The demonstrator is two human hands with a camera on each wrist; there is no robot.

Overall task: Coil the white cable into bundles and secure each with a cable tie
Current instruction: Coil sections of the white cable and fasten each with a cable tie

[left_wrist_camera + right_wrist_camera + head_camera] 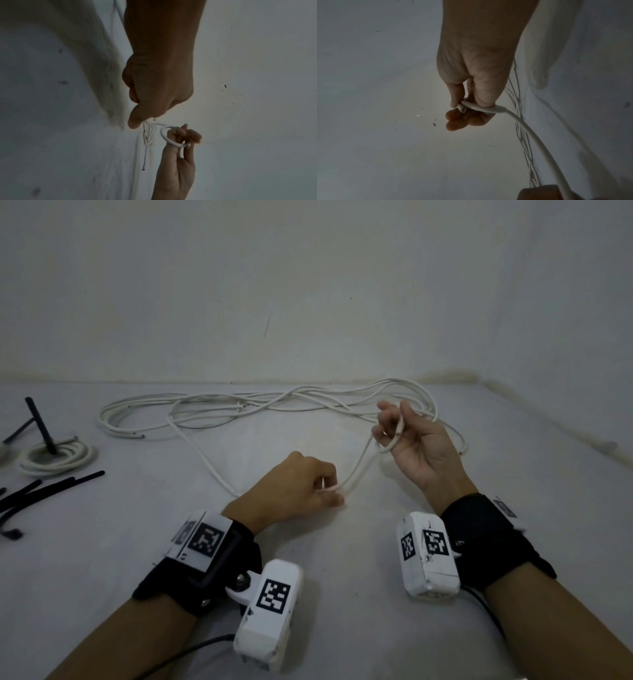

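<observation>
A long white cable lies in loose loops across the far side of the white table. My right hand, raised above the table, pinches the cable's cut end and has one small loop round its fingers. From there the cable runs down to my left hand, which pinches it between thumb and fingers close to the table. In the left wrist view the left hand is seen from behind, with the right hand beyond it.
A finished white coil with a black tie standing up from it lies at the far left. Several loose black cable ties lie nearer on the left. A wall closes off the back and the right side.
</observation>
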